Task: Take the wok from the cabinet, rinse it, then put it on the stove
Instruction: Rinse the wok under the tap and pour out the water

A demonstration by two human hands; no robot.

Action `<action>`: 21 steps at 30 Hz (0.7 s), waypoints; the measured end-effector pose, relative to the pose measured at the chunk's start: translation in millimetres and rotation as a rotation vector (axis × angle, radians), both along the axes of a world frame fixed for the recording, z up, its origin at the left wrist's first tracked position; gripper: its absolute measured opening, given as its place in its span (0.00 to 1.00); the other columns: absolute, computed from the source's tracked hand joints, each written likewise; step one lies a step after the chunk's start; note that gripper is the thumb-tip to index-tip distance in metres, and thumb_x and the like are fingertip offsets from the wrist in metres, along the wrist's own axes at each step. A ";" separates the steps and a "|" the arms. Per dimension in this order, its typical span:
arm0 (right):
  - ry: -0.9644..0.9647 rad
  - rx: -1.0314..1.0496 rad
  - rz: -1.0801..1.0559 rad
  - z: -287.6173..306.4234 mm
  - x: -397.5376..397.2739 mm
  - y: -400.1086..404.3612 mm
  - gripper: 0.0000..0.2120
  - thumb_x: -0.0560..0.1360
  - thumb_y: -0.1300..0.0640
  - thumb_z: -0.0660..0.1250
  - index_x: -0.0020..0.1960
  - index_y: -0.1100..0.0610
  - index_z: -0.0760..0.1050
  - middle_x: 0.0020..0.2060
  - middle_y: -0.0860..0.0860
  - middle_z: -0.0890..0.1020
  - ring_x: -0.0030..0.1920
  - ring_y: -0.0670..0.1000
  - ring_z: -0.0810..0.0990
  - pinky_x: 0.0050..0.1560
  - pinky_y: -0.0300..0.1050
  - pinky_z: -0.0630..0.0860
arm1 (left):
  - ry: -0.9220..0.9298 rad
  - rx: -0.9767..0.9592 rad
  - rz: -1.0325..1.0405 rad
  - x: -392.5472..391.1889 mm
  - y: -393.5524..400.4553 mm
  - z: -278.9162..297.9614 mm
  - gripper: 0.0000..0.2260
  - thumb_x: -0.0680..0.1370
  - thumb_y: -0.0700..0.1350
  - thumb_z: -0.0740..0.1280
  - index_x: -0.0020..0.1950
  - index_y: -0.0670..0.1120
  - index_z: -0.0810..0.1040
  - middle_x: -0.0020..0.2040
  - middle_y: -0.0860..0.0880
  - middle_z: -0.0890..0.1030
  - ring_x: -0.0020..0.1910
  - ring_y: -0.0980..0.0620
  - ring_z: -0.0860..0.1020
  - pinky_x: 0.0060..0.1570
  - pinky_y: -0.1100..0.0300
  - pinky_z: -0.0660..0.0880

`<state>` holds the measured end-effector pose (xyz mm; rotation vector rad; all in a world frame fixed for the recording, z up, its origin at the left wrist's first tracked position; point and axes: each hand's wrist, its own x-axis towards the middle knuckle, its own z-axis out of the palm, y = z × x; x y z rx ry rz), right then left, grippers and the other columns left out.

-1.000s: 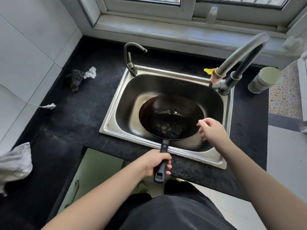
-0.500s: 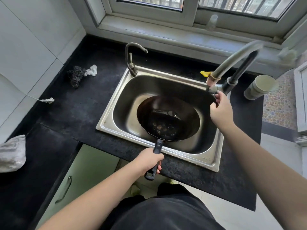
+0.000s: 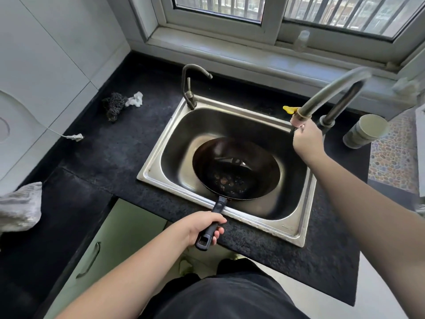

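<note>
A dark wok (image 3: 236,169) sits tilted inside the steel sink (image 3: 161,164), its bottom spotted with residue. Its black handle (image 3: 210,224) sticks out over the sink's front rim, and my left hand (image 3: 202,229) grips that handle. My right hand (image 3: 307,140) is raised at the sink's back right corner, its fingers curled round the spout end of the tall curved faucet (image 3: 331,93). I see no water running.
A small second tap (image 3: 190,88) stands at the sink's back left. A scouring pad and white rag (image 3: 122,104) lie on the black counter. A cup (image 3: 365,131) stands right of the faucet. A grey cloth (image 3: 20,208) lies at left. A cabinet door (image 3: 103,247) is below.
My right hand rose from above the wok's right rim to the faucet's end and took hold of it. My left hand kept its grip on the handle.
</note>
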<state>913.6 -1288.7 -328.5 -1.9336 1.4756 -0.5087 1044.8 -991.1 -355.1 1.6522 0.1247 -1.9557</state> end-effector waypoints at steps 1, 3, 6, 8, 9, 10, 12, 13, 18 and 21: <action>-0.006 -0.004 -0.009 1.7 2.2 -0.5 0.24 0.75 0.62 0.51 0.67 0.49 0.71 0.52 0.54 0.80 0.47 0.53 0.74 0.49 0.43 0.67 | 0.011 0.002 0.005 0.0 -0.2 -0.3 0.06 0.80 0.40 0.62 0.45 0.46 0.68 0.31 0.47 0.74 0.23 0.56 0.70 0.22 0.66 0.68; 0.019 -0.012 -0.038 1.5 5.2 -0.7 0.21 0.76 0.63 0.52 0.66 0.53 0.71 0.54 0.56 0.80 0.50 0.55 0.75 0.49 0.41 0.65 | 0.006 -0.003 0.009 -0.6 -0.3 -1.1 0.05 0.79 0.40 0.63 0.45 0.45 0.68 0.32 0.47 0.74 0.24 0.55 0.72 0.24 0.63 0.72; 0.041 -0.019 -0.041 -3.0 5.9 1.3 0.20 0.77 0.62 0.53 0.66 0.54 0.71 0.54 0.57 0.79 0.54 0.59 0.76 0.49 0.42 0.66 | -0.012 -0.012 0.008 -1.7 -0.7 -0.5 0.04 0.80 0.39 0.63 0.45 0.44 0.69 0.34 0.47 0.75 0.24 0.55 0.74 0.27 0.61 0.77; 0.040 -0.024 -0.021 -4.1 6.1 2.2 0.19 0.78 0.62 0.53 0.66 0.54 0.72 0.51 0.58 0.79 0.53 0.59 0.76 0.48 0.43 0.65 | -0.011 -0.017 0.002 -1.5 -0.7 0.3 0.05 0.80 0.39 0.62 0.45 0.44 0.69 0.33 0.47 0.75 0.23 0.56 0.73 0.23 0.64 0.73; 0.050 -0.027 -0.013 -2.7 6.5 3.0 0.19 0.78 0.63 0.53 0.66 0.55 0.72 0.49 0.58 0.78 0.52 0.59 0.75 0.48 0.43 0.65 | -0.012 -0.016 -0.001 -1.4 -0.5 0.9 0.05 0.80 0.39 0.62 0.45 0.45 0.68 0.33 0.48 0.74 0.22 0.57 0.72 0.21 0.65 0.70; 0.062 -0.027 -0.005 -1.9 6.8 3.2 0.19 0.78 0.63 0.53 0.65 0.56 0.72 0.47 0.58 0.77 0.50 0.57 0.74 0.48 0.42 0.65 | -0.015 -0.014 -0.003 -1.3 -0.3 1.3 0.05 0.80 0.39 0.62 0.45 0.45 0.68 0.32 0.49 0.74 0.22 0.57 0.70 0.21 0.66 0.69; 0.094 -0.023 0.021 -2.5 7.7 1.2 0.17 0.79 0.62 0.52 0.64 0.58 0.72 0.45 0.56 0.74 0.49 0.56 0.72 0.47 0.43 0.64 | -0.022 -0.012 -0.003 -1.5 -0.7 1.7 0.06 0.80 0.39 0.62 0.45 0.46 0.67 0.29 0.50 0.72 0.21 0.57 0.68 0.21 0.67 0.67; 0.109 -0.017 0.031 -2.5 8.7 1.5 0.15 0.79 0.62 0.52 0.62 0.60 0.72 0.46 0.58 0.75 0.50 0.58 0.73 0.47 0.43 0.63 | -0.024 -0.011 -0.003 -1.8 -1.1 2.3 0.06 0.80 0.39 0.62 0.45 0.46 0.66 0.29 0.50 0.71 0.20 0.57 0.67 0.21 0.67 0.66; 0.132 -0.002 0.078 -5.0 12.4 3.9 0.19 0.78 0.65 0.53 0.68 0.61 0.68 0.50 0.60 0.77 0.54 0.61 0.75 0.50 0.45 0.66 | -0.019 0.003 -0.010 -1.9 -2.7 4.3 0.07 0.80 0.39 0.61 0.44 0.47 0.66 0.28 0.51 0.69 0.20 0.58 0.66 0.21 0.67 0.66; 0.116 0.047 0.113 -9.4 11.4 0.8 0.18 0.77 0.63 0.53 0.64 0.62 0.70 0.39 0.51 0.73 0.48 0.58 0.75 0.46 0.43 0.65 | -0.012 0.030 -0.004 -1.9 -3.7 3.7 0.06 0.81 0.41 0.62 0.44 0.47 0.67 0.28 0.51 0.69 0.20 0.58 0.66 0.20 0.67 0.65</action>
